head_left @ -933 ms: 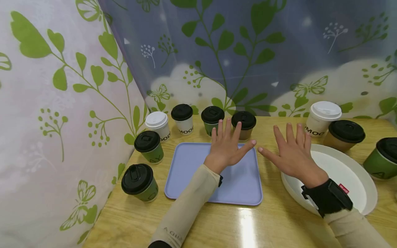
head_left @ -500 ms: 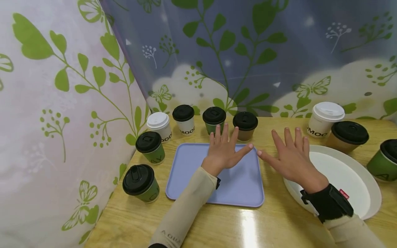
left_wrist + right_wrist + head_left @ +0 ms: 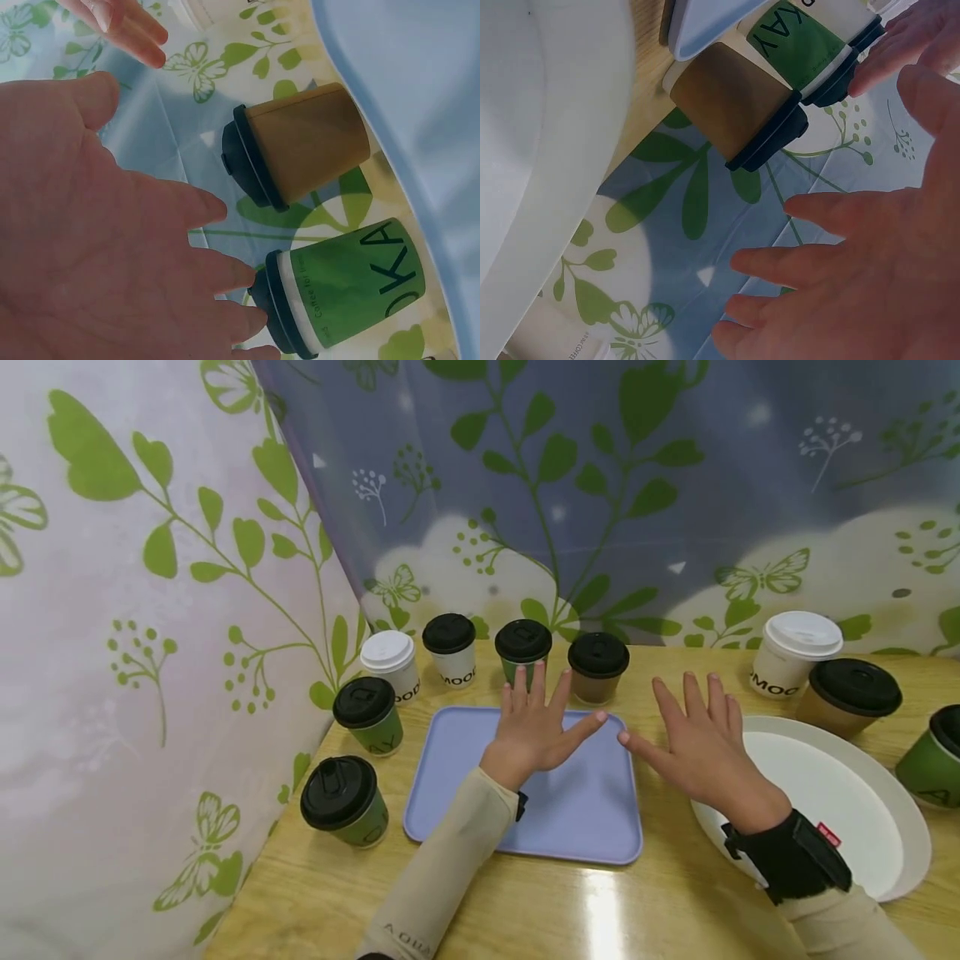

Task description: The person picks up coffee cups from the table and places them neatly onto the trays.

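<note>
My left hand hovers over the lavender rectangular tray, fingers spread and straight, holding nothing. To its right, my right hand is likewise spread in the air, partly above the left rim of the round white tray. Behind the lavender tray stand a green paper cup with a black lid, partly hidden by the left fingertips, and a brown cup, also black-lidded. In the left wrist view the brown cup and the green cup appear beyond the left fingers.
Left of the lavender tray are two green cups, a white-lidded cup and a black-lidded white cup. Around the round tray stand a white cup, a brown cup and a green cup. Patterned cloth borders the wooden table.
Both hands have drawn slightly back toward the person, fingers still spread. The scene has shifted a little to the right in the head view; the cups and trays keep their places.
</note>
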